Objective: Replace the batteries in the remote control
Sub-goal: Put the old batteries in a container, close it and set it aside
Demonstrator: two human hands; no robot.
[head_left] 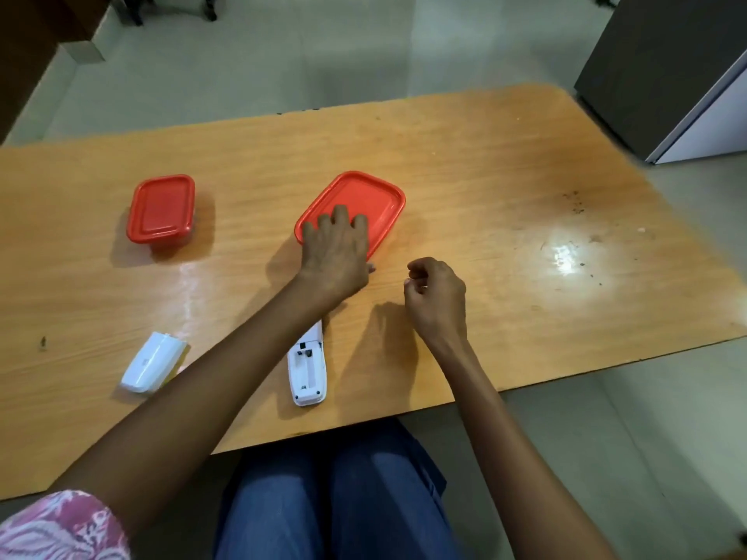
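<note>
**Left hand spread on a red lid, right hand curled and empty beside it**

The left hand (335,252) is lying flat with its fingers spread, pressing on the near end of the larger red lid (364,200), grasping nothing. The right hand (436,295) is hovering just beside it over the counter (505,204), fingers loosely curled inward; nothing is showing between them, though whether something tiny is pinched there cannot be told.

One white remote control (307,369) is lying face down near the front edge, its battery bay open and looking empty; the left forearm is crossing over its far end and hiding it. One white battery cover (151,363) is resting well to the left of the remote, with something yellow peeking from under it, too hidden to name.

Two red items are sitting farther back: the larger lid under the left hand, and one smaller closed red container (161,210) well apart to the left
</note>
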